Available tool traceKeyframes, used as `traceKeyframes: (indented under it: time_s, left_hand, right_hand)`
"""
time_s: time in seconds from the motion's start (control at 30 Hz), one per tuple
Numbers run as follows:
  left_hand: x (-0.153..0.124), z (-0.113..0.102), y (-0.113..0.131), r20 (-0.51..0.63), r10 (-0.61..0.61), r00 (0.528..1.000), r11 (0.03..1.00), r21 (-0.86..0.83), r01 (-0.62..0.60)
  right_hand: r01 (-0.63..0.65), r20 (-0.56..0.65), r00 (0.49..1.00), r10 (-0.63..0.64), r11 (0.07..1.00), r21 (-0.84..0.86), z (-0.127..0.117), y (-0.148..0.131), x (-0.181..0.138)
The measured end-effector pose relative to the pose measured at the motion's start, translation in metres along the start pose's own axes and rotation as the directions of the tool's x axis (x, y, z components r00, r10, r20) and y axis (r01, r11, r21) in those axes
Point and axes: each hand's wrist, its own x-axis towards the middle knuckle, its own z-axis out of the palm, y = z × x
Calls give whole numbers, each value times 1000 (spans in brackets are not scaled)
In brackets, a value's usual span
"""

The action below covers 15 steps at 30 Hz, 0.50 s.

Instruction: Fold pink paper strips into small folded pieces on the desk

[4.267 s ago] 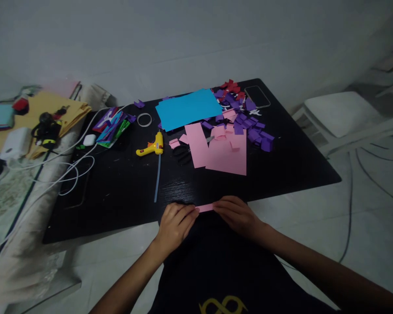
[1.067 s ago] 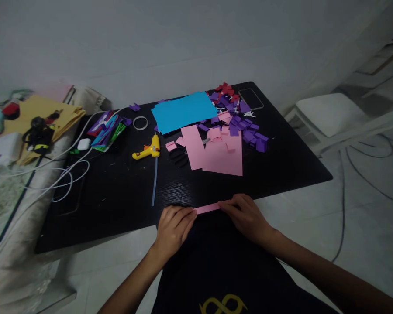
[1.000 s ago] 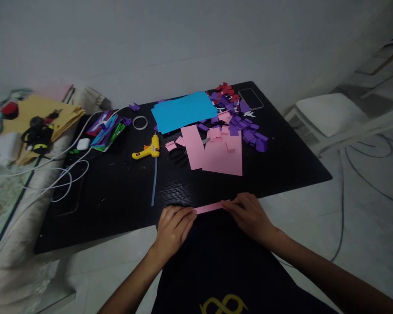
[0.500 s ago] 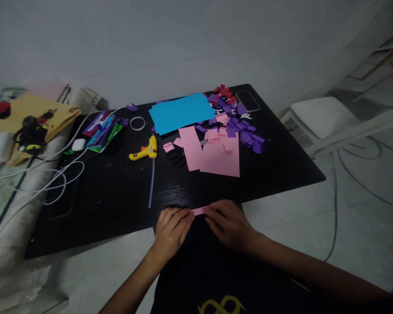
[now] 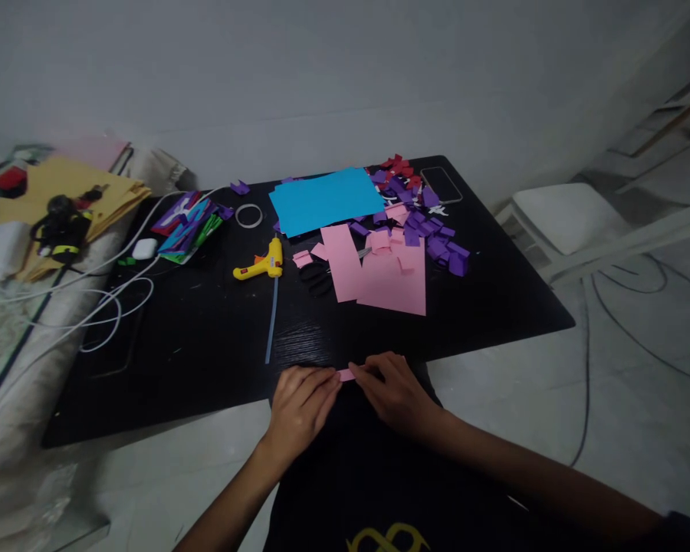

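Observation:
A narrow pink paper strip (image 5: 346,374) lies at the near edge of the black table (image 5: 207,337). My left hand (image 5: 302,402) pinches its left end, fingers pressed together. My right hand (image 5: 394,391) covers most of the strip from the right, fingers closed on it, so only a short pink bit shows between the two hands. Further back lie larger pink sheets (image 5: 388,276) and a blue sheet (image 5: 326,199).
A yellow glue gun (image 5: 261,264) with a glue stick (image 5: 272,322), black scissors (image 5: 316,276), a tape ring (image 5: 248,215), purple paper bits (image 5: 437,238), a phone (image 5: 441,184), coloured scraps (image 5: 189,222) and white cables (image 5: 100,307) lie on the table. A white chair (image 5: 569,218) stands right.
My right hand has slid left along the strip towards my left hand, so less pink shows between them. The view has shifted slightly.

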Motion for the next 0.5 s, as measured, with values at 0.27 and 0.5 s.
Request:
traceKeyframes:
  time_s: [0.27, 0.5]
  left_hand:
    - [-1, -4, -1, 8, -5, 1000, 1000, -10, 5]
    - [-1, -3, -1, -10, 2, 1000, 1000, -14, -2]
  right_hand:
    - [40, -93, 995, -39, 999, 10, 2, 11, -7]
    - [-15, -107, 994, 9, 998, -54, -16, 28, -20]
